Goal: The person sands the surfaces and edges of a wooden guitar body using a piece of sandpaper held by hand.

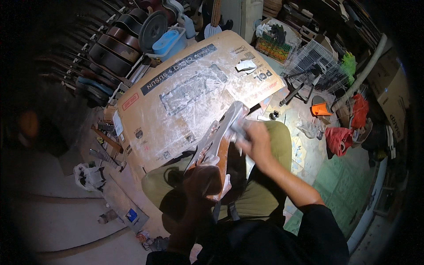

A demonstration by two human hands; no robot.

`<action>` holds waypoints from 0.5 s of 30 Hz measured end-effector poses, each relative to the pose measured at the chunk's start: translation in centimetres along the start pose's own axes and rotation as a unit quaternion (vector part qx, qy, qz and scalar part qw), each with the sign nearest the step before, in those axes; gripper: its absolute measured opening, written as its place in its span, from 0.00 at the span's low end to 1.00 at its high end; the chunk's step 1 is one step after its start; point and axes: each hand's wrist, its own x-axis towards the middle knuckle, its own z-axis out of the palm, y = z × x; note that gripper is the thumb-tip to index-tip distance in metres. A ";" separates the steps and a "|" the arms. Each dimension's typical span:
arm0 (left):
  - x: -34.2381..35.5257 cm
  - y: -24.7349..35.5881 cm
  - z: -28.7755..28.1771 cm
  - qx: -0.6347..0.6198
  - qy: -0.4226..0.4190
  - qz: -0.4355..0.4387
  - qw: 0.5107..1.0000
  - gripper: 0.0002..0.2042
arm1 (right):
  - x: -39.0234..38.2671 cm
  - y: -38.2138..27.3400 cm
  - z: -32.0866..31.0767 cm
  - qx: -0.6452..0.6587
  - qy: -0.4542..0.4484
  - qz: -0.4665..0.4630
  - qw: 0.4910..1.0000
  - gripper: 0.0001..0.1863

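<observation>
A brown wooden piece (pixel 222 161) with a dusty grey-white face, shaped like a guitar body, stands tilted over my lap. My left hand (pixel 198 179), mostly in shadow, grips its lower left side, and the pale fingertips show along the edge. Against the upper right of the face, my right hand (pixel 257 142) presses a small grey pad (pixel 239 129). That hand and the pad are smeared by motion, so the pad's exact kind is unclear. Under the piece are my crossed legs in olive trousers (pixel 276 176).
A dusty flattened cardboard sheet (pixel 150 115) lies ahead, with a crumpled white scrap (pixel 246 66) on it. Several guitars (pixel 110 53) line the far left, near a blue tub (pixel 167 40). Rightward are a wire cage (pixel 319 66), an orange object (pixel 321 109) and red cloth (pixel 339 140).
</observation>
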 end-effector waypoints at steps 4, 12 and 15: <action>3.6 4.1 -1.0 -0.033 -0.059 -0.039 0.997 0.18 | 0.7 2.7 -1.1 -0.025 -0.020 0.097 0.995 0.26; 2.7 3.9 -0.4 0.034 -0.037 0.030 0.998 0.16 | 0.3 2.5 -0.7 -0.009 0.032 0.018 0.999 0.24; 2.5 3.3 0.2 0.146 -0.166 0.002 0.975 0.16 | 0.7 2.9 0.1 0.011 0.062 0.080 0.995 0.26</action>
